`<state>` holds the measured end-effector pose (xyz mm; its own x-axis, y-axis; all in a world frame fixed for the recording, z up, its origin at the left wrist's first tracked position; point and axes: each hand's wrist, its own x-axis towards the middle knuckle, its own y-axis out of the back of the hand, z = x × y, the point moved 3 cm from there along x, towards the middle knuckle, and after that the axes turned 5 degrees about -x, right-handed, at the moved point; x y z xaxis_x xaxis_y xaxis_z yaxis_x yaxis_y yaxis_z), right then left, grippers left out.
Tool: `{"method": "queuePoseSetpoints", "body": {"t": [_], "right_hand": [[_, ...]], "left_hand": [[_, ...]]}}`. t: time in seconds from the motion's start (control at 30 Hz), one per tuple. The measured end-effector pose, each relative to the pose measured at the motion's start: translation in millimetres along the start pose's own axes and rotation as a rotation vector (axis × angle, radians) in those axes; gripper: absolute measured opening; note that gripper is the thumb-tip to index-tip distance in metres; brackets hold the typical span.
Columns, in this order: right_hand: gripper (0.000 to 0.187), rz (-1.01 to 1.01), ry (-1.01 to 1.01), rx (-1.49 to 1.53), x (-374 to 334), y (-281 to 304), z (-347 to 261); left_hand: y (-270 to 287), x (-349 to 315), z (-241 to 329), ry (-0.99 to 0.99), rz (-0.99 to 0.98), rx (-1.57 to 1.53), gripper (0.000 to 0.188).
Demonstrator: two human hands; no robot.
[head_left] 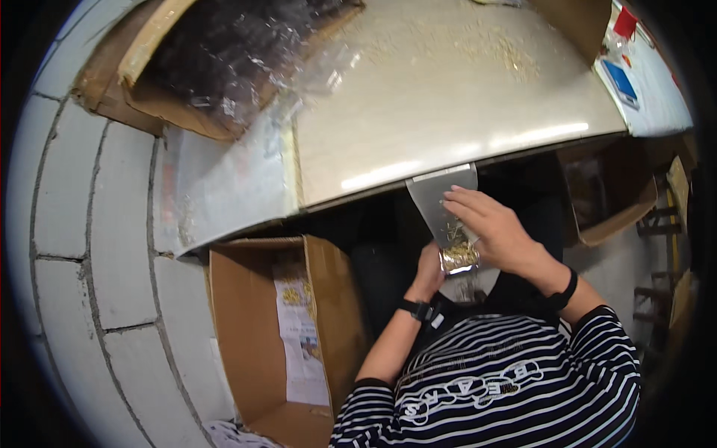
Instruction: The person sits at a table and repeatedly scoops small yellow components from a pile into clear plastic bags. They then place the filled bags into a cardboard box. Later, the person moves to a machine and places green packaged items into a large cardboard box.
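Observation:
A grey sheet-like chute (441, 196) slopes down from the front edge of the table toward my body. At its lower end, a small shiny container (460, 269) is heaped with thin golden pieces (458, 254). My left hand (428, 270) is closed around the left side of this container; part of its fingers is hidden behind it. My right hand (494, 228) lies over the right side of the chute, fingers stretched out, just above the golden pieces. A few loose golden pieces rest on the chute near my right fingertips.
The pale table (448, 104) has golden pieces (497, 48) scattered at its far side. Back left, a cardboard box (160, 119) holds many clear plastic items. An open carton (254, 343) with paper inside stands left of me, another carton (609, 187) at right. A blue-and-white device (620, 82) lies far right.

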<state>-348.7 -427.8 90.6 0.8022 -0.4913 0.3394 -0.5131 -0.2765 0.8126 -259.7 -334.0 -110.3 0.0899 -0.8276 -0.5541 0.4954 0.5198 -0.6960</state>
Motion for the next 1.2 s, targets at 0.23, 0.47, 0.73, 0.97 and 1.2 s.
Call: {"method": "queuePoseSetpoints", "body": {"t": [0.23,0.47,0.73,0.97,1.2], "right_hand": [[0.031,-0.198,-0.334,0.315,-67,3,31],[0.034,-0.237,-0.233,0.357,-74,-19,21],[0.058,-0.24,0.134,0.02,-74,-25,-9],[0.058,-0.21,0.13,-0.106,-84,-25,-13],[0.054,-0.04,0.032,0.021,-74,-6,-10]], "left_hand": [[14,-23,-6,0.107,-0.079,0.087,0.042],[-12,-65,17,0.047,-0.05,0.239,0.028],[-42,-74,30,-0.132,-0.008,0.183,0.023],[-53,-71,32,-0.269,0.024,0.114,0.023],[-52,-79,43,-0.219,-0.068,0.147,0.029]]}}
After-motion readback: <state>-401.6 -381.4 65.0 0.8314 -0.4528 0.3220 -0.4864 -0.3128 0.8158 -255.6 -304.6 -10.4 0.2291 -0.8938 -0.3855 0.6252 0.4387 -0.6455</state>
